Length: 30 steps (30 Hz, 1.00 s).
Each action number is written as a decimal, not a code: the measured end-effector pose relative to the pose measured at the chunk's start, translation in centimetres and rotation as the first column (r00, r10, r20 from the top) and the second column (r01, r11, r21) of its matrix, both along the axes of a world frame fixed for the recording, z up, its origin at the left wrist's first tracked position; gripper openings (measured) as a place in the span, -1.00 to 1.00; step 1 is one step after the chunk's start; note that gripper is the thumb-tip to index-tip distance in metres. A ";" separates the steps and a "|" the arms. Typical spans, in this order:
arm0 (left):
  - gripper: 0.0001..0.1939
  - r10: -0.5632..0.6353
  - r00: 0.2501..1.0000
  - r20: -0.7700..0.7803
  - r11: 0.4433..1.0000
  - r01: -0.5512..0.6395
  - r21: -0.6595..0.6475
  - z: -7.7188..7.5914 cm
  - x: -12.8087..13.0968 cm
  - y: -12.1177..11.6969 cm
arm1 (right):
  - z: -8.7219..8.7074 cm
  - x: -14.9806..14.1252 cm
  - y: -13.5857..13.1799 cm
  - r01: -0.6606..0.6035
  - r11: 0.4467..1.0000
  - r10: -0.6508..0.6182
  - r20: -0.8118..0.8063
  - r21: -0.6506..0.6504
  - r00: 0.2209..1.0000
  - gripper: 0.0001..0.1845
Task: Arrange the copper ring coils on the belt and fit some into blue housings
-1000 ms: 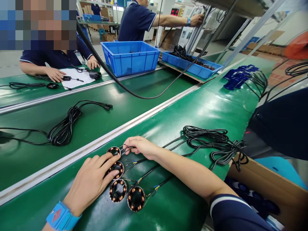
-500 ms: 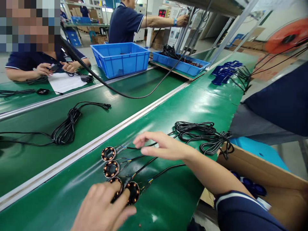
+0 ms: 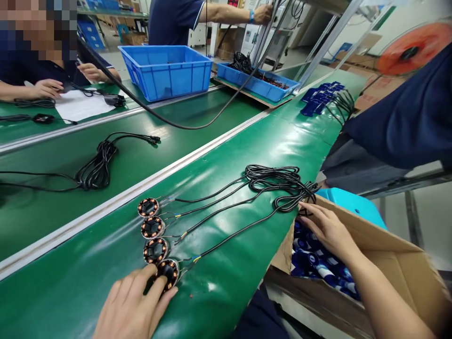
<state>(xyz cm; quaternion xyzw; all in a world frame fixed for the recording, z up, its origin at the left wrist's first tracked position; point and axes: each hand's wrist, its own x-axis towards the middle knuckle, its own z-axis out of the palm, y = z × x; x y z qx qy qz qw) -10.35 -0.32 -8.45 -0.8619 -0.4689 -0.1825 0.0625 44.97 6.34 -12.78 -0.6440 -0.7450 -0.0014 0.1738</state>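
Observation:
Several round stators with copper windings lie in a slanting row on the green worktop; the farthest stator (image 3: 148,207) is at the row's upper end. My left hand (image 3: 129,301) has its fingers and thumb on the nearest stator (image 3: 168,273). Thin coloured wires join each stator to a black cable, and the cables run right into coiled bundles (image 3: 273,176). At the worktop's right edge, my right hand (image 3: 330,230) has its fingers curled at the end loops of the nearest cable bundle (image 3: 291,202), above an open carton. The fingertips are partly hidden among the loops.
The cardboard carton (image 3: 391,240) holds blue parts (image 3: 318,266). Beside it stands a turquoise stool (image 3: 353,207). A cable coil (image 3: 97,165) lies across the white rail. Blue bins (image 3: 169,77) stand farther back, below a hanging cable. Co-workers are across the bench and at right.
My right hand has moved from above the stator wires to the cable loops by the carton. My left hand has shifted onto the nearest stator, which now lies in line with the others.

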 end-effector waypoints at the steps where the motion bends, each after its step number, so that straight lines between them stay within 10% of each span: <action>1: -0.72 0.012 1.000 -0.007 1.000 -0.012 -0.011 0.0 0.1 0.0 | -0.3 -0.2 0.0 0.031 0.999 -0.031 -0.024 0.011 0.999 -0.49; 6: -0.69 0.046 0.997 -0.065 0.998 -0.049 -0.045 -0.4 0.0 -0.3 | -0.5 -2.4 2.3 0.184 0.979 -0.172 -0.123 0.091 0.977 -0.48; 16: -0.75 0.070 0.986 -0.151 0.997 -0.066 0.027 -0.8 -1.0 -0.8 | -0.2 -4.1 7.4 0.106 0.974 -0.109 0.003 0.200 0.994 -0.55; 22: -0.66 0.100 0.994 -0.040 0.992 -0.103 -0.076 -0.3 -2.5 -0.8 | 3.2 -6.5 8.7 0.136 0.967 -0.136 -0.011 0.216 0.991 -0.70; 30: -0.61 0.325 0.936 -0.131 0.929 -0.342 -0.141 3.5 -1.7 8.9 | 5.5 -20.6 14.5 -0.428 0.895 0.437 -0.054 0.126 0.898 -0.80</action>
